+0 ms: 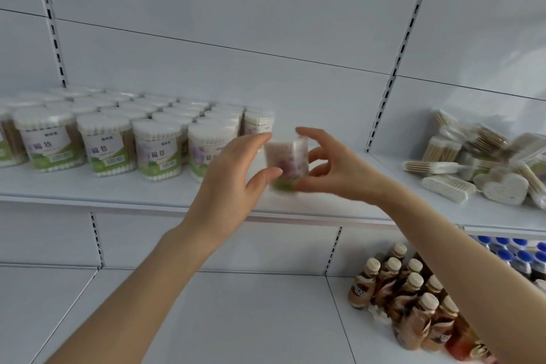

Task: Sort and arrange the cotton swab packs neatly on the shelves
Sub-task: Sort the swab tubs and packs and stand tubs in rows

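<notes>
Left grip, right grip both hold blurred swab pack — swabs inside; upright packs rowed alongside.

This was a shop. White metal shelving with slotted uprights and plain back panels filled the view. On the upper shelf identical cotton swab packs stood in stocked rows, with more heaped in a loose pile at the right. The lower shelf carried grouped drink bottles with tan caps, and blue-capped bottles behind.
</notes>
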`<state>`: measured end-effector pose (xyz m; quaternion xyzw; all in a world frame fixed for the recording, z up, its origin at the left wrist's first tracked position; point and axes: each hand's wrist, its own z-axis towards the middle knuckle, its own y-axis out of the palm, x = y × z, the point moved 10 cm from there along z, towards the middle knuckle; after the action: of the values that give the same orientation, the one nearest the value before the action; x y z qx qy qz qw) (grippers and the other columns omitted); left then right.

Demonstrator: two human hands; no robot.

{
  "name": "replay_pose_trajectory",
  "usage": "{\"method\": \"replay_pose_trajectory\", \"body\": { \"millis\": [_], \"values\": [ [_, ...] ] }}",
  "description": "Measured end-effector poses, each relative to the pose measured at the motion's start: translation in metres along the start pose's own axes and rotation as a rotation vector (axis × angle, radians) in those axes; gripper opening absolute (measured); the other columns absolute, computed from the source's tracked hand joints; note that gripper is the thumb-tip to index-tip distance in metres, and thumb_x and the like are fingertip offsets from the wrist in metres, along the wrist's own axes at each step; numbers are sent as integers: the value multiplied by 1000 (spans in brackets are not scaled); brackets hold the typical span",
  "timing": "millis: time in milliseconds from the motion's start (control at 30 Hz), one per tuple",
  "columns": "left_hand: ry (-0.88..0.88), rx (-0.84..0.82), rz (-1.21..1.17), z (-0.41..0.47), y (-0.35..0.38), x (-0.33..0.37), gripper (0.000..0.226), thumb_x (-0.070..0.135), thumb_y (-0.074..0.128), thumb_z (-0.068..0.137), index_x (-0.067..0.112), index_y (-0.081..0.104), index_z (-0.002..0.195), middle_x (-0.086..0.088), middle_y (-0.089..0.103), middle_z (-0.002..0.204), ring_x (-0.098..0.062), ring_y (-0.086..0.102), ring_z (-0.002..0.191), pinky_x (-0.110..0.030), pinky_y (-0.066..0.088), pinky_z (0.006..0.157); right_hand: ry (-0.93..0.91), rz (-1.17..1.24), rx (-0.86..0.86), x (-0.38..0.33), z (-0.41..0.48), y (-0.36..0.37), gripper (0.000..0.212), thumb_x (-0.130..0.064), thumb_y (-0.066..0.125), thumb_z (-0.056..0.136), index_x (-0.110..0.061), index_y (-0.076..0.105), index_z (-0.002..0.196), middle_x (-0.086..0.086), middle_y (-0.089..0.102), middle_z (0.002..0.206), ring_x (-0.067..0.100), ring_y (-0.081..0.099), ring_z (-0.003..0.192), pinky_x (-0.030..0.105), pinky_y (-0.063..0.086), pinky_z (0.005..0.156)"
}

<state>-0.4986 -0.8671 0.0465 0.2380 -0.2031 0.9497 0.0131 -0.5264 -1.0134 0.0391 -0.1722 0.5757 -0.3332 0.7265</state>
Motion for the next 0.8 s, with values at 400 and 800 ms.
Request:
{"method": "replay_pose_trajectory", "body": {
  "millis": [400,800],
  "values": [
    [51,-40,356,-34,17,-11,36,34,43,86,17,67,65,8,63,65,-14,55,60,-22,38,47,85,-48,137,21,82,16,87,-17,77,74,-16,22,142,2,54,96,16,55,91,26,47,80],
    [22,-54,369,-33,17,-15,33,36,43,85,21,64,63,12,58,63,-10,51,59,-13,27,49,103,-101,147,34,105,32,90,-21,76,76,-12,17,144,14,51,126,22,51,106,25,38,80]
  ]
}}
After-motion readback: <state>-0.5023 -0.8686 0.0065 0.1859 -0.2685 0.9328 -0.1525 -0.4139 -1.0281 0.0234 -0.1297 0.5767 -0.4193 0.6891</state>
